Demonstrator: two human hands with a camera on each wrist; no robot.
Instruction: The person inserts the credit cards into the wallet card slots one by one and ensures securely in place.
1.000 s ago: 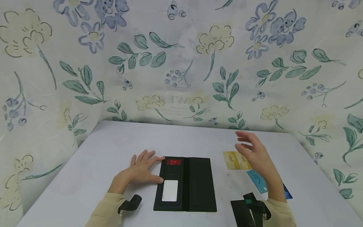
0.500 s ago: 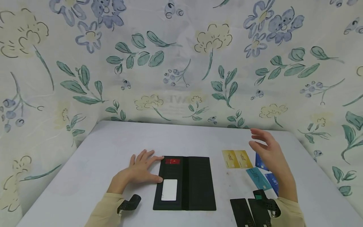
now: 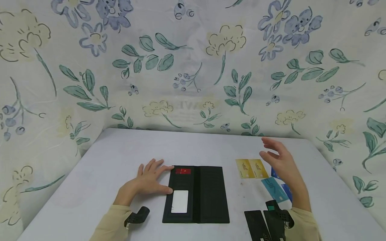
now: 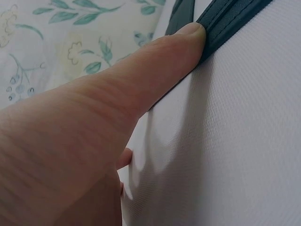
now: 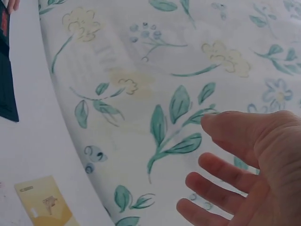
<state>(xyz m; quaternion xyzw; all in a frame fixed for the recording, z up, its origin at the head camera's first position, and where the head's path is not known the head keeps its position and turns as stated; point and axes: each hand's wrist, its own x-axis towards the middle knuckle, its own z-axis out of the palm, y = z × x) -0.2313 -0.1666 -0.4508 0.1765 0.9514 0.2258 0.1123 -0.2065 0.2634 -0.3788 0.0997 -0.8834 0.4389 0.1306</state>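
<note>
A black wallet (image 3: 212,194) lies spread flat on the white table, a red card (image 3: 183,171) in an upper slot and a white card (image 3: 179,201) in the lower left part. My left hand (image 3: 147,180) rests at its left edge, fingers spread, with the thumb (image 4: 188,42) touching the border in the left wrist view. Raised over the cards at the right, my right hand (image 3: 281,164) holds nothing; its fingers are relaxed and slightly bent, and in the right wrist view thumb and fingers (image 5: 221,169) stand apart.
Two gold cards (image 3: 251,168) lie right of the wallet, beside a teal card (image 3: 274,189) and blue cards (image 3: 287,191) partly hidden by my right arm. Black cards (image 3: 257,225) lie at the front right. A flowered cloth (image 3: 193,67) hangs behind the table.
My right hand moves right from over the gold cards, uncovering them, then shifts slightly back left. My left hand and the wallet stay in place.
</note>
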